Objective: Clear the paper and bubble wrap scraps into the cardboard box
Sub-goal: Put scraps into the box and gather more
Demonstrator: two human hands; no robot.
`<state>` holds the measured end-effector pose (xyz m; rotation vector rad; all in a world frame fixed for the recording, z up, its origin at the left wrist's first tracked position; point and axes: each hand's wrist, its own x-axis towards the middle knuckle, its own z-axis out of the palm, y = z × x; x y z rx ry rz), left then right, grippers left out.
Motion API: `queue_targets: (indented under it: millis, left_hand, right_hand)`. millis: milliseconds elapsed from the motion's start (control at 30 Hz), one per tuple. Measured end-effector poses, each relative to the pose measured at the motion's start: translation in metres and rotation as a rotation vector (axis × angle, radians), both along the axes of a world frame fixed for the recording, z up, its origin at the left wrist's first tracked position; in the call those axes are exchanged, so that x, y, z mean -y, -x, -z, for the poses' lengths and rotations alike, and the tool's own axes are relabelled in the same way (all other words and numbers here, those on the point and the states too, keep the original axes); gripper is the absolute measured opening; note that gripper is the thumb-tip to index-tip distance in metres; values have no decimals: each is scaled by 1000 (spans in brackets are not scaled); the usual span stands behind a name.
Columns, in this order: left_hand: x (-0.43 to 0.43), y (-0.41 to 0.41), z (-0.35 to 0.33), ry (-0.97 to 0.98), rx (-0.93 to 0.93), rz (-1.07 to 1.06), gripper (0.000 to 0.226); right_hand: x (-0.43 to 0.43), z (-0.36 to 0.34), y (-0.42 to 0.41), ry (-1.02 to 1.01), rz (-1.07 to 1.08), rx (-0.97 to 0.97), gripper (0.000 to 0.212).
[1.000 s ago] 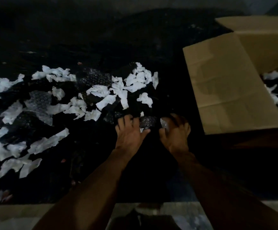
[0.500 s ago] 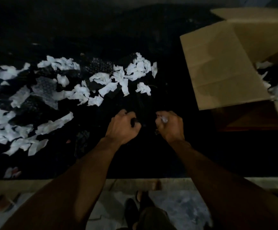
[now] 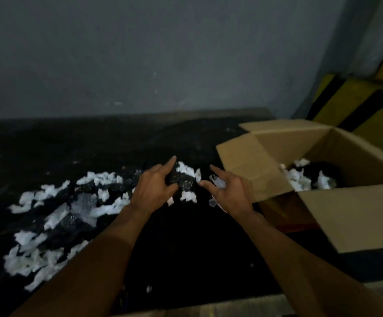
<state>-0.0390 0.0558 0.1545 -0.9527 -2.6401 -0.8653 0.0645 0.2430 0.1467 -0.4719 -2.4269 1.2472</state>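
My left hand [image 3: 155, 187] is raised over the dark table, pinching a dark piece of bubble wrap [image 3: 181, 180] between thumb and fingers, index finger pointing up. Just right of it, my right hand [image 3: 230, 191] holds a small clear bubble wrap scrap [image 3: 219, 182] in its palm, close to the near left flap of the open cardboard box [image 3: 350, 211]. White paper scraps [image 3: 55, 216] and bubble wrap bits lie scattered over the table's left half. More white scraps [image 3: 300, 179] lie inside the box.
The black table [image 3: 186, 252] runs back to a grey wall [image 3: 163, 53]. A yellow-and-black striped barrier [image 3: 355, 104] stands behind the box at the right. The table's pale front edge [image 3: 208, 310] runs along the bottom.
Both hands closed on scraps, lifted off the table and moved right toward the box. My view has tilted up, so the wall and the box's inside now show.
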Motion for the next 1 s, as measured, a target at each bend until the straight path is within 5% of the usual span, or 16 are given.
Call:
queue_targets:
  millis: [267,467,1000]
  left_hand:
    - [-63,-20,-55,-55,-53,121,74]
    - [-155,-51,-83,-123,180,201,95]
    - [-418,-95,-49,-83,88,122,38]
  right_hand:
    - [-74,-70,-43,-168,116,-142,64]
    - [-152,-82,-75,-208,216,-153,65]
    - [-405,-61,-117,-324,182,-45,61]
